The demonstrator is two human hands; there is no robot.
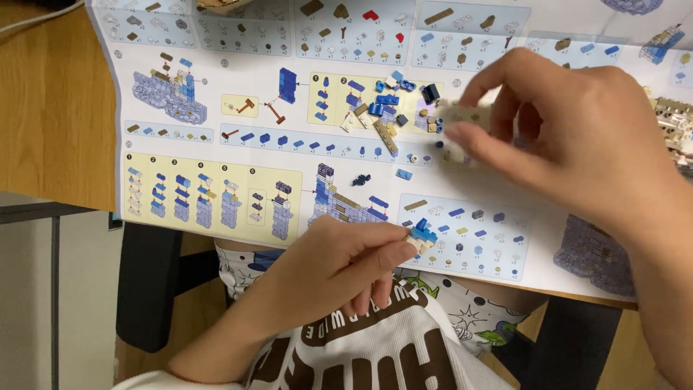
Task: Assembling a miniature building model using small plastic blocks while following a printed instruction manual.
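Note:
My left hand (339,263) hovers over the near edge of the table, pinching a small blue and white brick piece (421,236) between thumb and fingers. My right hand (570,130) is raised over the instruction sheet (289,155) and grips a pale beige brick part (462,123), blurred by motion. Just left of it, a small heap of loose blue, tan and white bricks (386,108) lies on the sheet. A single dark piece (362,179) and a light blue piece (404,174) rest lower on the paper.
The large printed sheet covers most of the wooden table (50,115). A partly built pale model (675,126) stands at the right edge. A dark chair (148,282) and a printed shirt (375,339) are below the table edge.

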